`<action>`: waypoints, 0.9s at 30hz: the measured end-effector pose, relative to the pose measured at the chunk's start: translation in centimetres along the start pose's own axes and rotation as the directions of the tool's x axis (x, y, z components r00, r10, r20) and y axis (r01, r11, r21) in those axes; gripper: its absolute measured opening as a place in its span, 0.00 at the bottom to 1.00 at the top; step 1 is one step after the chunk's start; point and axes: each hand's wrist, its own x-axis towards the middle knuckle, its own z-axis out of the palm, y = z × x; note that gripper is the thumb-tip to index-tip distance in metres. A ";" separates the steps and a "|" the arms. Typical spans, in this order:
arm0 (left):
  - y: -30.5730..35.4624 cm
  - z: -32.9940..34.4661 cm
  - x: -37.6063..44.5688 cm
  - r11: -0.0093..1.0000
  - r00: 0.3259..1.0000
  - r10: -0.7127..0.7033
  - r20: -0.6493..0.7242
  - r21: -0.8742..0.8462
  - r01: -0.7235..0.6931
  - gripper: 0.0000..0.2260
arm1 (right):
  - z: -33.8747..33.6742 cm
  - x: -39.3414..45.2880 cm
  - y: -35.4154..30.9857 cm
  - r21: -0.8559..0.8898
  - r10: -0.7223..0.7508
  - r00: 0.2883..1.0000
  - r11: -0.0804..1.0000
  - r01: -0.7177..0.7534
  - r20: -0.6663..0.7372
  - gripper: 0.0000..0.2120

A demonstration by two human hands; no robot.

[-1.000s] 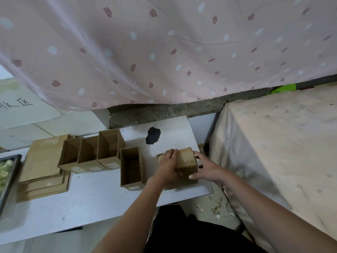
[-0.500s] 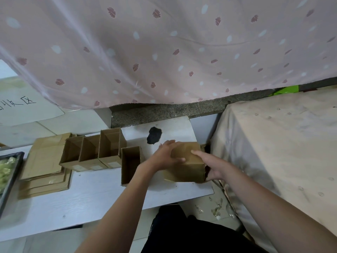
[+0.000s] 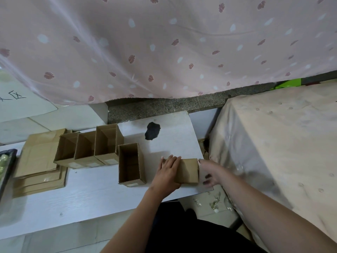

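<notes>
You are pressing your left hand (image 3: 166,173) flat, fingers straight, on the box (image 3: 189,170) at the right end of the table (image 3: 91,194); your right hand (image 3: 212,172), fingers loose, is touching its right side.

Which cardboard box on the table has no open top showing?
The box under the left hand, at the table's right end: closed cardboard faces up, while the four boxes to its left stand open-topped.
</notes>
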 end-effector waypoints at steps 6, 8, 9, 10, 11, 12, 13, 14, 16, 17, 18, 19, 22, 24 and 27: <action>0.8 1.0 1.2 0.998 0.997 -0.036 0.061 0.048 0.033 0.42 | 1.1 -0.5 1.6 -0.454 -0.810 0.584 0.536 0.712 -0.040 0.08; 1.1 1.5 1.0 0.997 0.997 -0.055 0.054 0.060 0.052 0.41 | 1.2 -0.3 1.5 -0.523 -0.816 0.578 0.482 0.703 0.024 0.11; 1.3 1.7 0.9 0.995 0.996 -0.070 0.051 0.069 0.067 0.41 | 1.2 -0.1 1.3 -0.539 -0.819 0.573 0.466 0.702 0.038 0.12; 1.5 2.0 0.8 0.994 0.995 -0.084 0.045 0.078 0.081 0.41 | 1.3 0.0 1.1 -0.537 -0.816 0.576 0.465 0.703 0.047 0.13; 1.9 2.1 0.7 0.992 0.995 -0.093 0.035 0.083 0.090 0.42 | 1.3 0.1 1.0 -0.534 -0.813 0.580 0.469 0.704 0.051 0.13; 2.2 2.4 0.7 0.992 0.995 -0.095 0.025 0.085 0.093 0.42 | 1.3 0.2 1.0 -0.533 -0.816 0.575 0.466 0.706 0.049 0.13; 2.6 2.6 0.8 0.992 0.996 -0.091 0.015 0.087 0.090 0.41 | 1.3 0.3 1.1 -0.533 -0.823 0.567 0.462 0.709 0.040 0.12; 3.0 2.9 0.8 0.992 0.996 -0.088 -0.004 0.087 0.088 0.40 | 1.3 0.4 1.2 -0.530 -0.829 0.559 0.460 0.712 0.031 0.11; 3.3 3.1 0.8 0.992 0.994 -0.097 -0.050 0.077 0.100 0.40 | 1.4 0.5 1.5 -0.512 -0.835 0.550 0.468 0.720 0.010 0.11; 3.3 3.1 0.7 0.991 0.994 -0.103 -0.048 0.082 0.106 0.41 | 1.5 0.6 1.6 -0.503 -0.835 0.550 0.475 0.722 0.000 0.11; 3.2 3.2 0.7 0.990 0.994 -0.103 -0.038 0.097 0.106 0.41 | 1.6 0.6 1.7 -0.496 -0.834 0.552 0.482 0.722 -0.008 0.10; 3.1 3.3 0.7 0.989 0.995 -0.101 -0.029 0.110 0.103 0.41 | 1.7 0.6 1.7 -0.494 -0.832 0.555 0.489 0.719 -0.014 0.10; 3.1 3.4 0.6 0.989 0.994 -0.099 -0.043 0.108 0.103 0.41 | 2.0 0.7 1.5 -0.495 -0.827 0.561 0.500 0.710 -0.030 0.06; 3.1 3.3 0.6 0.989 0.993 -0.098 -0.070 0.109 0.105 0.41 | 2.1 0.6 1.2 -0.495 -0.823 0.567 0.506 0.706 -0.033 0.05; 3.0 3.5 0.7 0.986 0.994 -0.105 -0.036 0.123 0.109 0.41 | 2.4 0.7 0.6 -0.539 -0.821 0.570 0.493 0.683 -0.030 0.03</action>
